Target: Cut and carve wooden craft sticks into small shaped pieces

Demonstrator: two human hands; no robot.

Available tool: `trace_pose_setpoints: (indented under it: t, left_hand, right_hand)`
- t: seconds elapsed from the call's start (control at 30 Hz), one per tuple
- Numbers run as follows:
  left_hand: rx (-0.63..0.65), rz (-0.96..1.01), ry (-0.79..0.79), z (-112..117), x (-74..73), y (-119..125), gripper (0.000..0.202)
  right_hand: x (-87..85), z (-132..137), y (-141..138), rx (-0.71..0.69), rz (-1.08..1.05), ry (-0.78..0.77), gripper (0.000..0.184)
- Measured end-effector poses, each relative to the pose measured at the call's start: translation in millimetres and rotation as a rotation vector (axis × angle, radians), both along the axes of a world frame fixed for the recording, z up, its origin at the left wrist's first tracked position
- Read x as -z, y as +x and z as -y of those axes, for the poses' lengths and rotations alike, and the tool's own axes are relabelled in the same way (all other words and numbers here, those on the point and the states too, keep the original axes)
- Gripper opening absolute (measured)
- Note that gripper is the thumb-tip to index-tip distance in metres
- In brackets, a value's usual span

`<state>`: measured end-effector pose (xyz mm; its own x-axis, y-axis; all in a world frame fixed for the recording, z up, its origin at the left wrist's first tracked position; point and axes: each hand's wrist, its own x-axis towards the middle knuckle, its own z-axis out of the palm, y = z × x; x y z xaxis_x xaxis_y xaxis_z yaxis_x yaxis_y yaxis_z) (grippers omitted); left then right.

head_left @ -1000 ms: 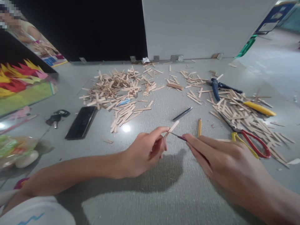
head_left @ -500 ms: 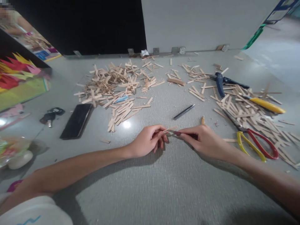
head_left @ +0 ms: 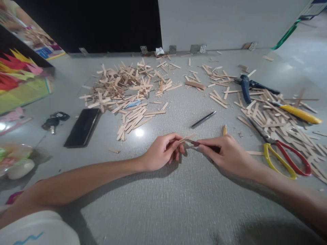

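Note:
Pinched between the thumb and fingers of my left hand [head_left: 162, 153] is a thin wooden stick [head_left: 188, 137], its free end pointing right. My right hand [head_left: 226, 153] is closed around a slim tool with a dark red handle [head_left: 195, 143]. The tool's narrow tip meets or nearly meets the stick; its exact kind is too small to tell. Just beyond my hands lies a dark pen [head_left: 203, 119]. A short yellow pencil-like piece [head_left: 224, 129] shows behind my right knuckles.
Loose wooden sticks pile up at back left [head_left: 122, 83] and right [head_left: 283, 126]. Scissors [head_left: 287, 158], blue-handled pliers [head_left: 245, 89] and a yellow-handled cutter [head_left: 300, 113] lie right. A phone [head_left: 83, 127] and keys [head_left: 55, 121] sit left. An upright panel [head_left: 224, 25] bounds the back. Another person is partly visible far left.
The camera view has shifted slightly. Both hands keep their grips near the same place, and the stick and tool tip have changed angle a little.

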<state>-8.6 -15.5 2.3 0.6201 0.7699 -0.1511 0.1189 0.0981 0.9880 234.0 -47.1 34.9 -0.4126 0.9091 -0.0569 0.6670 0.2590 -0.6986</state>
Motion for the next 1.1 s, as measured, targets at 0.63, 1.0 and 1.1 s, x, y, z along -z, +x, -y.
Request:
trace_pose_setpoints:
  t: [0.63,1.0,1.1]
  left_hand:
    - [-0.017,0.007,0.171,2,11.0,-1,0.033]
    - [-0.036,0.014,0.136,2,10.1,-1,0.038]
    - [-0.048,0.028,0.102,1,10.2,-1,0.038]
  right_hand:
    - [6.6,31,-7,-0.089,0.459,0.646,0.038]
    - [6.4,11,-8,0.026,0.092,0.225,0.033]
    - [4.6,3,-7,0.050,-0.004,0.054,0.036]
